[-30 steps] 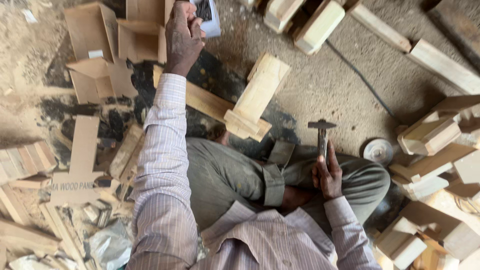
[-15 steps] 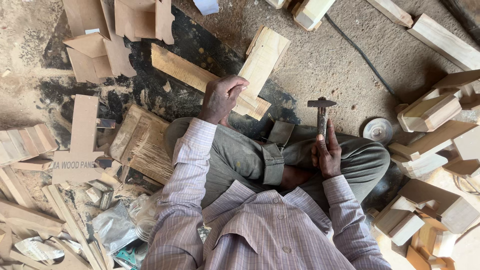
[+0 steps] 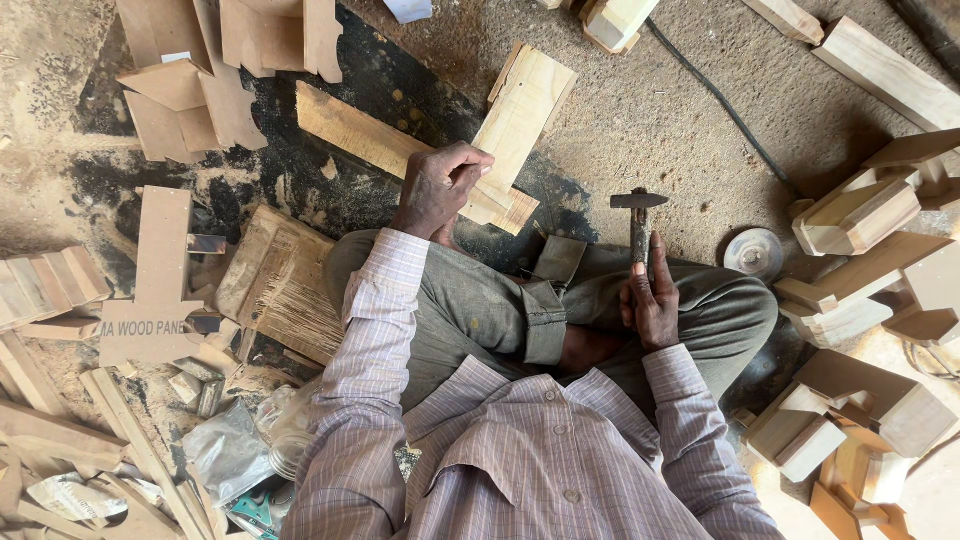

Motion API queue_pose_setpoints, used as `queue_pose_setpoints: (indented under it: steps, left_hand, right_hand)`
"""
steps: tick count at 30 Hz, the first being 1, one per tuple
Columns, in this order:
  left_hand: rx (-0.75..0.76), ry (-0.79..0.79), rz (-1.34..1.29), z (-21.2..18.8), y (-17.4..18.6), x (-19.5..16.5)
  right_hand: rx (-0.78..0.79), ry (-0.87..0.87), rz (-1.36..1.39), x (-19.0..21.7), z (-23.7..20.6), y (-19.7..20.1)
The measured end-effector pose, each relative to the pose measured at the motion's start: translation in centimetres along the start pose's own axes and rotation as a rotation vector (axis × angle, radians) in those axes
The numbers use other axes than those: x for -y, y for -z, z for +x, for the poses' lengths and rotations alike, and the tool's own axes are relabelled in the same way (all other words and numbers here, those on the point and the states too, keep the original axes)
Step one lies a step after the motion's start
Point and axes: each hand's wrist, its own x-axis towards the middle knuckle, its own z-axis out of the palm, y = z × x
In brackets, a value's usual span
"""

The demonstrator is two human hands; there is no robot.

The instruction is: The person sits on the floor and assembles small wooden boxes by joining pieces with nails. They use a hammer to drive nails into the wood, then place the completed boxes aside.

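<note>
Far left: brown board offcuts (image 3: 180, 90) and thin wood strips (image 3: 50, 290) lay scattered on the dusty ground (image 3: 640, 110). Left hand (image 3: 440, 188) was clenched, fingertips pinched over the joint where the pale wooden plank (image 3: 525, 105) lay crossed on top of the longer plank (image 3: 360, 140); couldn't tell whether a nail was in that pinch. Right hand (image 3: 650, 298) gripped the hammer (image 3: 638, 215) by its handle, head up, resting on the knee, well apart from the planks. Judgement: pieces positioned, joint not yet driven. No nail heads visible. Right side: round metal disc (image 3: 752, 252), a black cable (image 3: 720, 100), stacked wood blocks (image 3: 860, 215). Floor was sawdust-covered dirt or concrete, dark patch under the work.
</note>
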Motion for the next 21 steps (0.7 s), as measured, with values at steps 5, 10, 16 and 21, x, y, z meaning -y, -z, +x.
queue_pose_setpoints:
  steps: [5, 10, 16, 21]
  left_hand:
    - [0.056, -0.008, 0.046, 0.3, 0.2, 0.1]
    - [0.017, -0.027, -0.038, 0.3, 0.1, 0.4]
    - [-0.002, -0.018, -0.04, 0.1, -0.2, 0.9]
    - [-0.012, -0.026, -0.053, 0.1, -0.2, 1.0]
  right_hand:
    - [0.066, 0.331, -0.291, 1.7, -0.3, -1.5]
    - [0.062, 0.356, -0.69, 6.2, -0.1, -5.4]
    - [0.176, 0.751, -0.777, 10.6, 0.1, -9.2]
    - [0.187, 0.777, -0.804, 11.9, 0.2, -10.3]
